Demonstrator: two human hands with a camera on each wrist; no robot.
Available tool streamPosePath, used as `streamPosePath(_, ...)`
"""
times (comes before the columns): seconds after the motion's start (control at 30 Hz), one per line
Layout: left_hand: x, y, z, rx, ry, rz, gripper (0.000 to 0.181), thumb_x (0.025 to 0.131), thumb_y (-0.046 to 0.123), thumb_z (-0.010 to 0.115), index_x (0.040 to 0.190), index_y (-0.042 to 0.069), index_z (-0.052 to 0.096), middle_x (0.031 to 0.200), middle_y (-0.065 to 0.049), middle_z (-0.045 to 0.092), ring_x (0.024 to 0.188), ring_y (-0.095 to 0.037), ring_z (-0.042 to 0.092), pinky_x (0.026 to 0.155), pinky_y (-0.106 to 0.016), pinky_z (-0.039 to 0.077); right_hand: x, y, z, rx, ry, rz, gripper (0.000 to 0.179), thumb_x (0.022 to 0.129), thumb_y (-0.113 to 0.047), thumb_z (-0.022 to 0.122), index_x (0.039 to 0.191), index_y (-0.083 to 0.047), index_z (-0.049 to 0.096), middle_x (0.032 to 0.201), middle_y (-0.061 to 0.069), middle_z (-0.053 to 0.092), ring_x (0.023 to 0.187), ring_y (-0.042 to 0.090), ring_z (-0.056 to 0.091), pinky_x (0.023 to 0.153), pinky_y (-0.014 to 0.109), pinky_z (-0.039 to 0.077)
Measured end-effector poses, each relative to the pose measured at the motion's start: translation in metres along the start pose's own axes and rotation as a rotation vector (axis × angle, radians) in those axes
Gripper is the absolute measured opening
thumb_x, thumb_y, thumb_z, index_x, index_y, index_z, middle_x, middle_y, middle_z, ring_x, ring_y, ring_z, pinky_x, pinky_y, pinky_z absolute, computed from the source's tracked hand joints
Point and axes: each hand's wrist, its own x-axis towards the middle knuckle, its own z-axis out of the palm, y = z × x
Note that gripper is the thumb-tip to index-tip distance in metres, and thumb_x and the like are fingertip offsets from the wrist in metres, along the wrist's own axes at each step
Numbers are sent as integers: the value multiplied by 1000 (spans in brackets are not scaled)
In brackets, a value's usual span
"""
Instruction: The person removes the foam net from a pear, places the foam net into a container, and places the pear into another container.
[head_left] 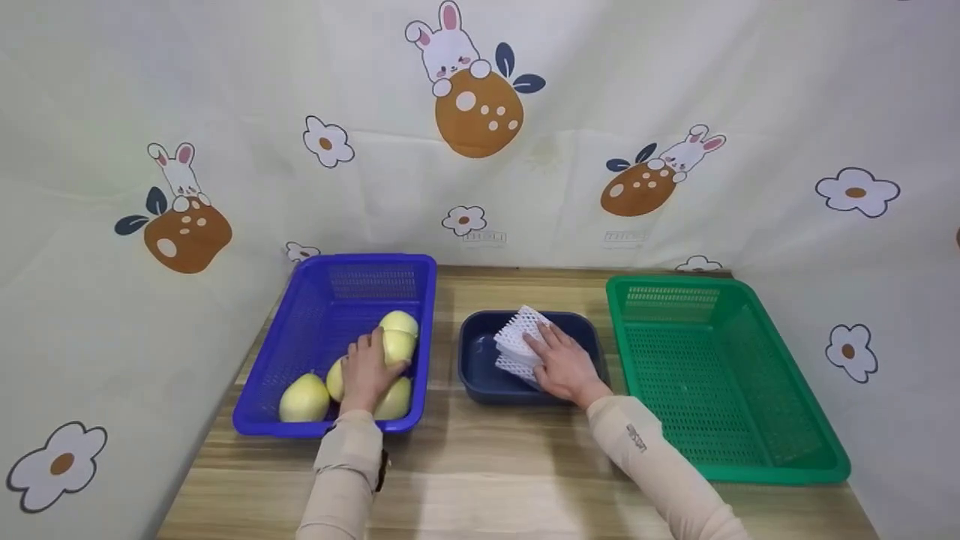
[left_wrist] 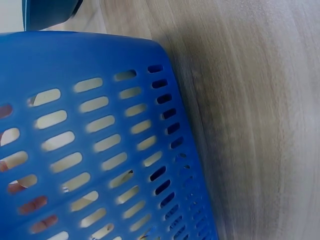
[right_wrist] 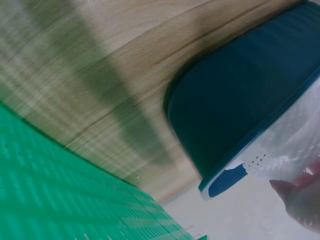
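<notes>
Inside the blue plastic basket (head_left: 259,375), my left hand (head_left: 367,373) grips a pale yellow-green pear (head_left: 400,346), its thumb along the pear's near side. More pears lie around it, one at the basket's near left (head_left: 304,399) and one under the thumb (head_left: 394,401). My right hand (head_left: 564,365) holds white foam fruit nets (head_left: 517,337), stacked in the small dark blue bin (head_left: 480,386). In the right wrist view, fingertips (right_wrist: 302,200) meet the white netting (right_wrist: 285,150) above the bin's rim. Through the basket slots, the left wrist view shows bits of fingers and pears.
A green plastic basket (head_left: 750,474) stands to the right of the bin, beside my right forearm. All three containers rest on a wood-grain table (head_left: 480,465). A printed cloth (head_left: 555,180) with rabbits and flowers hangs behind and along both sides.
</notes>
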Motion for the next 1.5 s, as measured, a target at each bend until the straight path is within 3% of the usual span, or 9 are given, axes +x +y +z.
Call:
streamPosePath(0.33, 4, 0, 4, 2, -61, -58, 73, 70, 36, 71, 124, -2, 40, 111, -26, 47, 103, -43, 41, 84, -58, 29, -5, 0, 3, 68, -54, 40, 60, 87, -52, 38, 131, -13, 43, 136, 17, 32, 125, 34, 25, 96, 48, 26)
streamPosePath(0.63, 6, 0, 9, 20, -79, -94, 72, 70, 37, 71, 123, -1, 40, 113, -27, 47, 106, -44, 41, 91, -67, 7, -7, -3, 10, 86, -133, 66, 61, 88, -56, 31, 134, -17, 39, 139, 14, 28, 127, 33, 21, 97, 51, 21)
streamPosePath(1.2, 8, -1, 17, 79, -156, -124, 76, 72, 39, 69, 129, 0, 36, 115, -27, 46, 106, -45, 42, 87, -69, -8, -13, -4, 19, 134, -177, 35, 60, 89, -54, 31, 135, -16, 37, 139, 14, 28, 127, 32, 20, 99, 48, 18)
streamPosePath(1.5, 12, 1, 19, 114, -190, -154, 77, 74, 40, 66, 131, 0, 34, 119, -29, 44, 109, -46, 39, 86, -69, -7, -12, -2, 17, 126, -148, 9, 60, 90, -53, 30, 135, -15, 37, 138, 15, 30, 126, 33, 21, 100, 47, 19)
